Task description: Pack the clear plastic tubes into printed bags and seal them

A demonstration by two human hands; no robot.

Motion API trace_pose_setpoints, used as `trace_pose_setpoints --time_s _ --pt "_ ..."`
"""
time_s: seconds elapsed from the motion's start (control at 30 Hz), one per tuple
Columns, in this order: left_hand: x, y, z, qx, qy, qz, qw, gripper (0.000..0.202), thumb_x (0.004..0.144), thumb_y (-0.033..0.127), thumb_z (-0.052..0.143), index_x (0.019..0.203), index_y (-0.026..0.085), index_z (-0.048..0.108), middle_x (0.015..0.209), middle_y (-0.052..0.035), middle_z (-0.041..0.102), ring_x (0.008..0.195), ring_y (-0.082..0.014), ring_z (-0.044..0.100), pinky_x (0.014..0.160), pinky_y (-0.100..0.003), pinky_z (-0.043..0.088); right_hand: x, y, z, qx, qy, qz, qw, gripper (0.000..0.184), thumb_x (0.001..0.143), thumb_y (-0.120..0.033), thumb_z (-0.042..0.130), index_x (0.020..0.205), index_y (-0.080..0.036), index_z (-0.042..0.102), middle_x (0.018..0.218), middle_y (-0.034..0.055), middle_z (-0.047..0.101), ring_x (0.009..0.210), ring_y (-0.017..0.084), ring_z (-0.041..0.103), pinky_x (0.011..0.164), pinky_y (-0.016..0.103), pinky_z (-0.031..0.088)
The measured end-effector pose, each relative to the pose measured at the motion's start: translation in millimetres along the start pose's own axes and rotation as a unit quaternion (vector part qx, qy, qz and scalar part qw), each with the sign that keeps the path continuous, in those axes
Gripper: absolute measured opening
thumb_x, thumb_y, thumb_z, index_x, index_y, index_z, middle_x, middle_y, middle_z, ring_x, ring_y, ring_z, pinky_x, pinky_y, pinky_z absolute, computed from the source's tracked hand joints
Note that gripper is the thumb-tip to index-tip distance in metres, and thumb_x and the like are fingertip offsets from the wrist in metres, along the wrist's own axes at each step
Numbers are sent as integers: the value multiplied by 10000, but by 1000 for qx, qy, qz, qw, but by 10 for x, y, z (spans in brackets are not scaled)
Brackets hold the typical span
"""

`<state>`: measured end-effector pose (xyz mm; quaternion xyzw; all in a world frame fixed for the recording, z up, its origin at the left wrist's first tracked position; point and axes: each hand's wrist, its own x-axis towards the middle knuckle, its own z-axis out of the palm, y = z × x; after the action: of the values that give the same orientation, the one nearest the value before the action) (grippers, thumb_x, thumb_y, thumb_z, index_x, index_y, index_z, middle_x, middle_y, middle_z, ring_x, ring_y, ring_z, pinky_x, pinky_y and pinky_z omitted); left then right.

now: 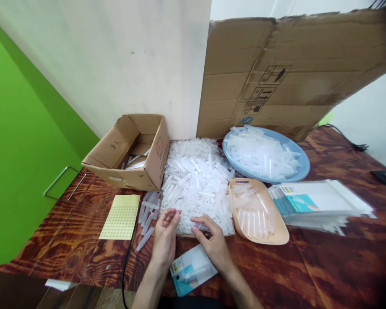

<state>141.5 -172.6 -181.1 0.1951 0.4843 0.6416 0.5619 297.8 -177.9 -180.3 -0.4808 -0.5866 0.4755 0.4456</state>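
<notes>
My left hand (165, 237) rests at the near edge of a big heap of small clear plastic tubes and caps (196, 180), its fingers curled together over small pieces I cannot make out. My right hand (213, 242) is beside it, fingers pinched on a small clear tube (200, 226). Under my wrists lies a clear packet with a blue-and-white card (191, 270). A few loose tubes (147, 221) lie left of my left hand.
An open cardboard box (128, 150) stands at the back left, a yellow sticker sheet (121, 216) in front of it. A blue plate (304, 165) and a peach tray (276, 234) hold tubes. A stack of packets (321, 201) lies right. A black cable (126, 266) crosses the wooden table.
</notes>
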Motion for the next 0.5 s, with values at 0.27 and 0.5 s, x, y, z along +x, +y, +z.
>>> trace_pose_setpoints --time_s 0.27,0.5 --pt "-94 -103 -31 42 34 24 998 385 784 397 818 1052 196 629 1033 -47 699 910 -149 681 803 -241 515 -90 -29 20 5 -5 -7 1000 148 955 -279 646 1084 -250 711 994 54 671 948 240 619 844 338 466" --pt "-146 -92 -88 153 14 39 987 397 811 467 767 1058 184 637 893 -30 720 765 -186 723 710 -269 540 -134 -12 -31 1 17 -18 1000 128 945 -272 659 1059 -246 712 979 52 670 938 241 625 837 335 469"
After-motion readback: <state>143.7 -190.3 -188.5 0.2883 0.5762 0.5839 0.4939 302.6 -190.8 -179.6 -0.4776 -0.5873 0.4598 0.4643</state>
